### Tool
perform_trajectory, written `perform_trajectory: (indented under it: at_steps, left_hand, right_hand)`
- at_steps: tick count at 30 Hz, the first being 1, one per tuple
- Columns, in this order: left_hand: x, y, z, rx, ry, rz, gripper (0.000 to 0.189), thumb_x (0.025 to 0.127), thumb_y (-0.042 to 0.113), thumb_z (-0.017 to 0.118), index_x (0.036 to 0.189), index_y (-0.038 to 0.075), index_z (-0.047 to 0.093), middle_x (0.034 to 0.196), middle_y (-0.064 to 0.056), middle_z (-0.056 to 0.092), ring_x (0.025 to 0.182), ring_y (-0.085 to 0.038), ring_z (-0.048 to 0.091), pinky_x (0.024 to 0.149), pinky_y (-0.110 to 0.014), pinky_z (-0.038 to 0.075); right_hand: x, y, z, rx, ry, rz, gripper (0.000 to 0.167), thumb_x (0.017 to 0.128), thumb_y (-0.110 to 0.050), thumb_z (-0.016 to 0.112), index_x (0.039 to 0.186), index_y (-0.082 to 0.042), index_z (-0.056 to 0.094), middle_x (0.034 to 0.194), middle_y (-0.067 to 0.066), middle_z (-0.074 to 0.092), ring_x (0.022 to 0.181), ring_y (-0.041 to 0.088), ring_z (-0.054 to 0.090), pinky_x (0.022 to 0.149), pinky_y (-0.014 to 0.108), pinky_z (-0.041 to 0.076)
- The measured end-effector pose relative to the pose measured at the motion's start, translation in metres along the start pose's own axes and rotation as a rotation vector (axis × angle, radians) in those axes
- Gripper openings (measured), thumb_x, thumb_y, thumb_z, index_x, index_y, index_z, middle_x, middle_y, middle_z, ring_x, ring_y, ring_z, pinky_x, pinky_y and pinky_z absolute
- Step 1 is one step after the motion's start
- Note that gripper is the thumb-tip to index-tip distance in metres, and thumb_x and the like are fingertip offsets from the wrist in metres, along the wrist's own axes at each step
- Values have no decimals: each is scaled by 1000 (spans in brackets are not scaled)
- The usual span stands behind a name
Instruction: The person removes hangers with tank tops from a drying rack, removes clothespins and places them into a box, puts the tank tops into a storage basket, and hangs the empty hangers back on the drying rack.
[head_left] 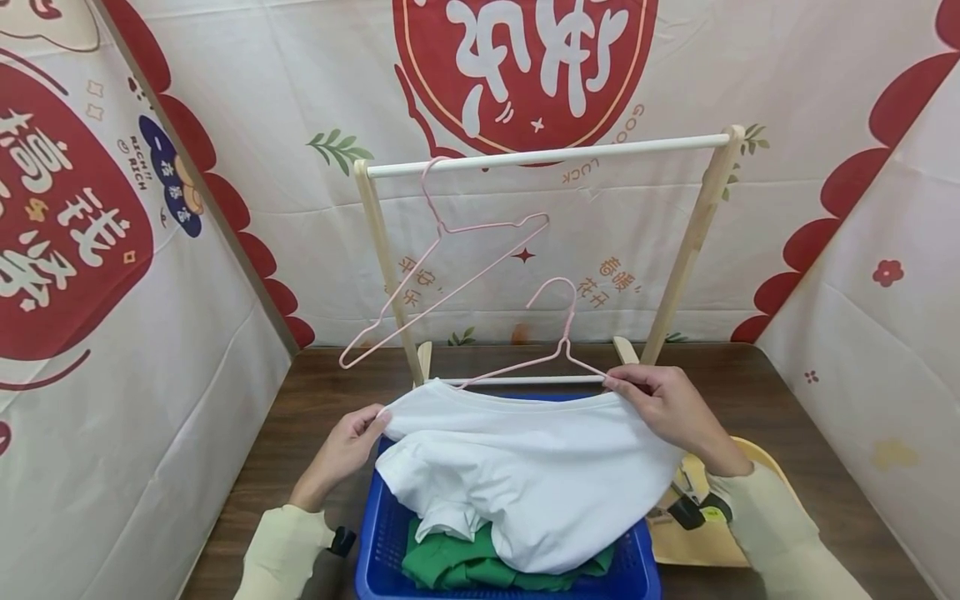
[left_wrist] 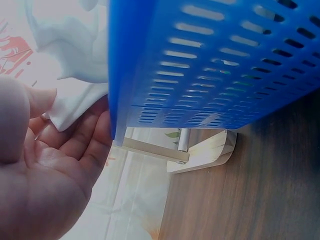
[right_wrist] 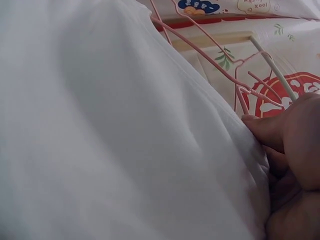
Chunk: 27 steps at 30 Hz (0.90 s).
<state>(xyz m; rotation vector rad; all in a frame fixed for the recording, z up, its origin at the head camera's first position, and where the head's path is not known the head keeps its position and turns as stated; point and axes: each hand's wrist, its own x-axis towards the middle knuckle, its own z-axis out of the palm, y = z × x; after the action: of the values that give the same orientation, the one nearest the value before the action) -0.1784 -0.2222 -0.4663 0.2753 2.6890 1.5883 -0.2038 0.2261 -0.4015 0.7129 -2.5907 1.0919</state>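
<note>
A white shirt [head_left: 540,467] is spread over the blue basket, with a pink hanger [head_left: 566,333] partly inside its neckline. The hanger's hook and upper arms show; its lower part is hidden by the cloth. My left hand [head_left: 348,450] pinches the shirt's left shoulder edge, and the left wrist view shows a corner of white cloth [left_wrist: 75,102] between thumb and fingers. At the right end of the neckline, my right hand [head_left: 663,408] pinches the shirt together with the hanger's arm. In the right wrist view the thumb [right_wrist: 265,130] presses on the cloth edge near the hanger.
A second pink hanger [head_left: 442,229] hangs from the white rail [head_left: 555,156] of a wooden rack. Green cloth [head_left: 457,562] lies in the blue basket [head_left: 367,550] under the shirt. A yellow tray [head_left: 705,550] with clips stands at the right, partly behind my right forearm.
</note>
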Motion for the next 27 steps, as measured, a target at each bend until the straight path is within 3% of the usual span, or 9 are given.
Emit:
perform_trajectory:
  at_steps: [6,21,27]
  left_hand:
    - [-3,16,-4,-6,-23,-3,22,105,16,49,106,6,69,98,-9,69,96,-40,59,91,-43,47]
    - [-3,15,-4,9,-27,-8,21,104,16,50,106,7,70,100,-8,70,93,-28,61,94,-47,47]
    - [0,8,-3,12,-23,1,22,105,16,49,105,7,70,99,-7,69,93,-30,60,92,-45,47]
  right_hand:
    - [1,3,-4,-20,16,9,15,90,-1,69,104,-1,75,94,9,75,74,7,60,69,17,51]
    - [3,12,-5,-47,52,32,12,92,-1,68,101,0,75,93,12,74,76,2,57,69,12,46]
    - [4,16,-5,-74,49,76,13,93,-5,68,102,0,75,95,13,74,79,5,58,72,14,47]
